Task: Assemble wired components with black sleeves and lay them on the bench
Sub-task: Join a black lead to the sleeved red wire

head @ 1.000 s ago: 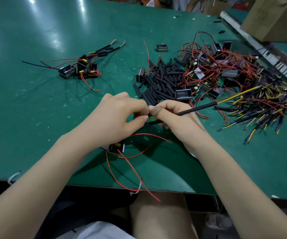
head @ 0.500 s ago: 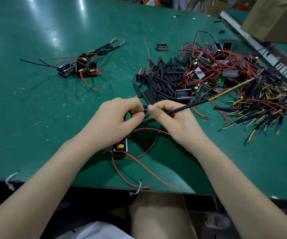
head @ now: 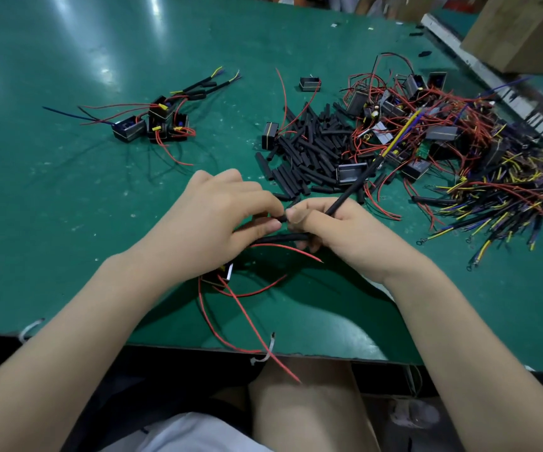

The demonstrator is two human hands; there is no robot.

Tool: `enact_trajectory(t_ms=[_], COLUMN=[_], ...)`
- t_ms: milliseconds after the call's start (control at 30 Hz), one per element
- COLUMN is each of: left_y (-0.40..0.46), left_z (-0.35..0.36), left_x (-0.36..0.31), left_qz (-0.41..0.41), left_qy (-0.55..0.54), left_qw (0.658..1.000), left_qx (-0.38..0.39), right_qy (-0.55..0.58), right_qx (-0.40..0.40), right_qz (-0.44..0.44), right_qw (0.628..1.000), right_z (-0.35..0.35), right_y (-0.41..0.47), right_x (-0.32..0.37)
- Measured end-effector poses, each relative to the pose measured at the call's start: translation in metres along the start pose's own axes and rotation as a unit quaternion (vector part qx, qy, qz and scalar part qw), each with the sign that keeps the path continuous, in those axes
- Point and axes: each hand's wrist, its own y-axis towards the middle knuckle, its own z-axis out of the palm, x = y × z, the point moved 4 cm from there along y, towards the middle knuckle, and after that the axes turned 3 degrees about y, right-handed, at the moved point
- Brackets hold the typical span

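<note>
From my head camera, both my hands meet just above the desk (head: 67, 197), a little in from its near edge. My left hand (head: 217, 223) pinches the end of a black sleeve (head: 281, 238) between thumb and fingers, with the wired component (head: 226, 272) tucked under my palm and its red wires (head: 247, 321) trailing back past the near edge of the desk. My right hand (head: 338, 230) is curled round the black sheathed lead (head: 355, 185), thumb pressed at the joint where both hands touch.

The sleeve lies roughly level, its long axis running left to right between my fingers. The lead's long axis slants up and away to the right, toward the far right corner, with its yellow tip (head: 403, 132) over the tangle of unfinished parts (head: 426, 125).

I judge all of this light and limp: the sleeve is soft tubing that squashes if I squeeze hard, and the thin wires bend and snag easily. So I should hold the sleeve near its mouth, lightly, and the lead close to its end so it stays stiff enough to feed.

Loose sleeves (head: 309, 151) are heaped at mid-desk, and the finished pieces (head: 159, 122) sit toward the far left.
</note>
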Motion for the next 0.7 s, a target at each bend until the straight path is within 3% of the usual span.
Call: enact_trajectory(t_ms=[100,200,300,500,700], left_y=[0.001,0.002,0.0,0.005,0.01], left_z=[0.002,0.005,0.005,0.004,0.006], left_x=[-0.003,0.004,0.01,0.007,0.002], left_qz=[-0.015,-0.103,-0.161,-0.128,-0.1], left_qy=[-0.022,-0.107,-0.143,-0.133,-0.116], left_qw=[1.0,0.987,0.972,0.982,0.988], left_qx=[-0.01,-0.058,-0.098,-0.045,-0.014], right_qy=[0.03,0.059,0.011,0.058,0.111], right_qx=[0.002,-0.028,-0.047,-0.12,-0.131], right_qz=[0.002,0.0,-0.026,-0.063,-0.026], right_qw=[1.0,0.998,0.998,0.989,0.985], right_z=[0.0,0.002,0.003,0.0,0.0], right_y=[0.0,0.001,0.001,0.002,0.006], right_x=[0.002,0.003,0.003,0.003,0.002])
